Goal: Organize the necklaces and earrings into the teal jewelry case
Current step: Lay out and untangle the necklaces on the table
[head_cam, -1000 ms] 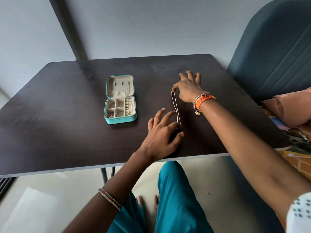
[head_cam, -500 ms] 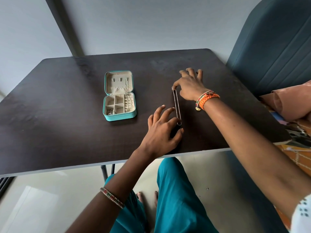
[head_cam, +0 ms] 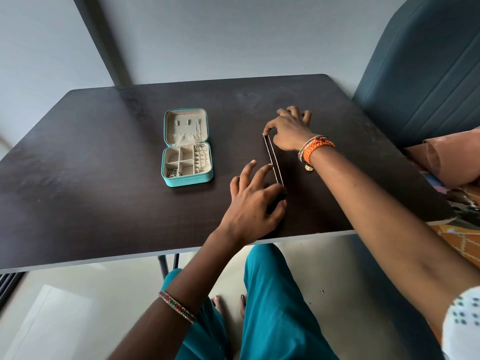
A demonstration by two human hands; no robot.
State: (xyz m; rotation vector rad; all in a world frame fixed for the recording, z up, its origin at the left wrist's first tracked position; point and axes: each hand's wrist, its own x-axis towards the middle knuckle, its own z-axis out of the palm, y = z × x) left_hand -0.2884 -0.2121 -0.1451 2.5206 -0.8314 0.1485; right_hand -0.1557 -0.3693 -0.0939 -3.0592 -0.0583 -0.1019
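A: Report hand pose.

B: The right hand (head_cam: 288, 129) reaches across the dark tabletop (head_cam: 91, 157) to the far right, palm down. Its thumb and forefinger pinch the far end of the necklace (head_cam: 272, 158); the other fingers (head_cam: 298, 113) curl onto the surface behind. The left hand (head_cam: 253, 203) sits nearer, palm down, fingers spread and bent. Its forefinger and thumb meet at the near end of the necklace, holding it against the tabletop. The chain runs as a narrow doubled line between the two hands, pulled straight.

A: Location of the case?

B: The teal jewelry case (head_cam: 187, 148) lies open to the left of both hands, apart from them. The lid is folded back on the far side; the divided tray is on the near side. Thin chains lie in the near-left compartment and along the right-hand column.

A: Items obscured or cut off?

B: The necklace's near end is covered by the left fingertips; any clasp or pendant there cannot be made out. The pieces in the case are too small to identify. The right forearm leaves the picture at the right edge, and the blue chair (head_cam: 426, 68) there is cut off too.

A: Legible markings?

B: Both wrists carry bangles (head_cam: 314, 148); no text can be read on them or the case.
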